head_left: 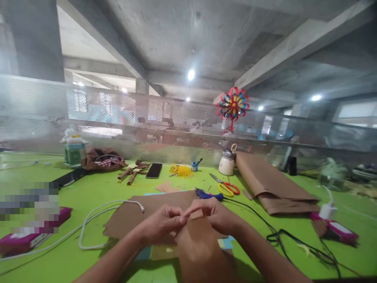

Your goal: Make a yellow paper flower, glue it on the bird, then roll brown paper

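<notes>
A strip of brown kraft paper point(203, 251) rises from the table's near edge, its far end folded over into a small flap. My left hand point(169, 220) pinches the left side of that end between thumb and fingers. Curled around the top and right side of the fold is my right hand point(210, 212), its fingertips meeting those of the left. Beneath both hands lies a larger flat sheet of brown paper point(126, 220). Just beyond the right hand sits a dark blue hot glue gun point(209, 195) with a black cord.
Scissors point(225, 185) with yellow and red handles, a phone point(154, 171), yellow strings point(181, 170) and rolled paper tubes point(134, 173) lie farther back. Folded brown paper point(273, 184) stands right, beside a jar point(226, 163). A white cable point(85, 228) loops left; the glue gun's black cord point(273, 232) trails right.
</notes>
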A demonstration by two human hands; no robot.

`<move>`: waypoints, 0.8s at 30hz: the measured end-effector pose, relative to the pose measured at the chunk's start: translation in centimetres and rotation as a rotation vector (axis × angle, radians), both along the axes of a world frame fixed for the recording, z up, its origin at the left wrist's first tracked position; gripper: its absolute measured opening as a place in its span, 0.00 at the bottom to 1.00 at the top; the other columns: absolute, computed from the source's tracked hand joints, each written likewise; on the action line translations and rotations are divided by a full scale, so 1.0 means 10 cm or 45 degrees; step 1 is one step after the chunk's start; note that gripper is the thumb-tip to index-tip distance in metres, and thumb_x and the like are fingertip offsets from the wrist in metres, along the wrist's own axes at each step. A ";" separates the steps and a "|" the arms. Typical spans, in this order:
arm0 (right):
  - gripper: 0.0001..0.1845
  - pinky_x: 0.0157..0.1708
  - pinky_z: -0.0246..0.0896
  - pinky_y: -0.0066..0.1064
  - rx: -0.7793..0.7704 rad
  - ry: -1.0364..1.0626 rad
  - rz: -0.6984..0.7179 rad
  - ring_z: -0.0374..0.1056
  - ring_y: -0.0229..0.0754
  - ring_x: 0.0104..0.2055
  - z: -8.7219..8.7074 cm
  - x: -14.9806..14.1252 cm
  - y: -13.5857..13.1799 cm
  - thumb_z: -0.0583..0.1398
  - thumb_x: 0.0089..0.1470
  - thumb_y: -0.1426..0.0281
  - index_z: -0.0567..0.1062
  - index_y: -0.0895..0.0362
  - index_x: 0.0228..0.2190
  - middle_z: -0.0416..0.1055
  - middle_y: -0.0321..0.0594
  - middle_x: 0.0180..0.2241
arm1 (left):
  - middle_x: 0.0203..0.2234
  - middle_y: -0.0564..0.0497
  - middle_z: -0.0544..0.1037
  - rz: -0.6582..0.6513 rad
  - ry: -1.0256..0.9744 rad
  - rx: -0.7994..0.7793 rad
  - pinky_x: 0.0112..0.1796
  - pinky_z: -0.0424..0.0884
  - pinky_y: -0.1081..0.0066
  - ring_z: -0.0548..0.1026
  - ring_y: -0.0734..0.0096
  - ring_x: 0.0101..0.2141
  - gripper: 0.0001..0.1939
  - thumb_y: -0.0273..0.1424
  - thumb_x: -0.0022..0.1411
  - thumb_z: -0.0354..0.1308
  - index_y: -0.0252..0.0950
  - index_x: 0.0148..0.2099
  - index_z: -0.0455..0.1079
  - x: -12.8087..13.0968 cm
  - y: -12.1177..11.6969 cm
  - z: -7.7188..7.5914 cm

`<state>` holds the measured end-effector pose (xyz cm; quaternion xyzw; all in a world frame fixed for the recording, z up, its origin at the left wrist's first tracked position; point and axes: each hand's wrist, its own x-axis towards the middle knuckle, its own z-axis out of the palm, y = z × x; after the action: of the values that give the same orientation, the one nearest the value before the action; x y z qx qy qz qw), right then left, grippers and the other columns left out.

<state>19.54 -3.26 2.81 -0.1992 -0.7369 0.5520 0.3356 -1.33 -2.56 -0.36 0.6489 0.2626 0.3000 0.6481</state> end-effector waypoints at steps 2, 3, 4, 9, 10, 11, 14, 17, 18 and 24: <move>0.11 0.34 0.61 0.27 0.131 0.024 -0.047 0.64 0.36 0.34 0.05 -0.08 -0.01 0.65 0.44 0.65 0.78 0.57 0.31 0.67 0.38 0.32 | 0.17 0.56 0.65 -0.008 -0.096 -0.101 0.23 0.56 0.78 0.60 0.81 0.19 0.19 0.42 0.47 0.64 0.31 0.27 0.65 0.00 -0.01 -0.03; 0.10 0.35 0.60 0.27 0.172 0.040 -0.053 0.64 0.36 0.34 0.07 -0.11 -0.02 0.65 0.45 0.65 0.78 0.58 0.29 0.66 0.37 0.32 | 0.17 0.56 0.67 -0.020 -0.132 -0.132 0.23 0.57 0.78 0.61 0.81 0.19 0.18 0.41 0.46 0.65 0.31 0.27 0.66 0.00 -0.02 -0.02; 0.09 0.35 0.60 0.28 0.194 0.058 -0.042 0.63 0.36 0.34 0.10 -0.13 -0.03 0.65 0.45 0.65 0.78 0.58 0.28 0.67 0.37 0.32 | 0.18 0.55 0.68 -0.039 -0.155 -0.151 0.24 0.59 0.78 0.63 0.80 0.19 0.18 0.40 0.45 0.66 0.30 0.27 0.68 0.00 -0.05 -0.01; 0.06 0.36 0.59 0.29 0.151 0.140 0.032 0.64 0.36 0.34 0.14 -0.17 -0.12 0.65 0.45 0.68 0.78 0.58 0.27 0.69 0.38 0.29 | 0.18 0.49 0.73 -0.180 -0.105 -0.199 0.30 0.66 0.74 0.69 0.75 0.21 0.15 0.37 0.45 0.66 0.28 0.24 0.74 0.04 -0.18 0.09; 0.05 0.35 0.59 0.28 0.132 0.144 0.032 0.64 0.36 0.32 0.13 -0.18 -0.13 0.65 0.45 0.69 0.78 0.58 0.27 0.69 0.37 0.28 | 0.18 0.49 0.74 -0.180 -0.099 -0.206 0.31 0.66 0.73 0.70 0.74 0.22 0.14 0.36 0.45 0.66 0.28 0.25 0.74 0.04 -0.20 0.10; 0.05 0.34 0.59 0.27 0.117 0.147 0.030 0.63 0.35 0.31 0.12 -0.18 -0.14 0.65 0.46 0.69 0.78 0.59 0.27 0.68 0.36 0.27 | 0.18 0.48 0.74 -0.180 -0.092 -0.207 0.32 0.66 0.73 0.70 0.74 0.22 0.13 0.36 0.45 0.66 0.28 0.25 0.75 0.05 -0.21 0.10; 0.04 0.33 0.58 0.26 0.104 0.184 0.016 0.62 0.34 0.30 0.07 -0.19 -0.16 0.65 0.46 0.71 0.78 0.59 0.25 0.67 0.35 0.25 | 0.19 0.47 0.75 -0.197 -0.083 -0.190 0.32 0.67 0.71 0.71 0.71 0.22 0.12 0.35 0.45 0.66 0.29 0.26 0.76 0.04 -0.21 0.08; 0.03 0.32 0.57 0.27 0.121 0.237 0.010 0.62 0.34 0.29 0.03 -0.20 -0.18 0.65 0.45 0.71 0.78 0.59 0.25 0.67 0.35 0.25 | 0.20 0.47 0.76 -0.214 -0.078 -0.193 0.31 0.66 0.70 0.71 0.70 0.23 0.13 0.36 0.45 0.66 0.29 0.26 0.76 0.03 -0.21 0.05; 0.03 0.32 0.57 0.27 0.125 0.253 0.013 0.62 0.35 0.30 0.02 -0.20 -0.19 0.65 0.45 0.71 0.78 0.60 0.25 0.67 0.36 0.25 | 0.20 0.48 0.75 -0.204 -0.083 -0.199 0.31 0.66 0.71 0.71 0.71 0.23 0.12 0.36 0.44 0.67 0.29 0.26 0.76 0.03 -0.20 0.04; 0.09 0.33 0.56 0.29 0.039 0.280 0.029 0.62 0.36 0.30 -0.03 -0.19 -0.26 0.64 0.47 0.67 0.76 0.61 0.25 0.67 0.38 0.25 | 0.17 0.50 0.72 -0.133 -0.126 -0.255 0.28 0.64 0.74 0.67 0.77 0.19 0.15 0.35 0.38 0.70 0.27 0.24 0.75 0.03 -0.15 -0.07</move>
<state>17.68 -5.85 2.51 -0.1237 -0.7062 0.5629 0.4112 -1.06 -4.05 -1.05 0.5780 0.2248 0.2699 0.7366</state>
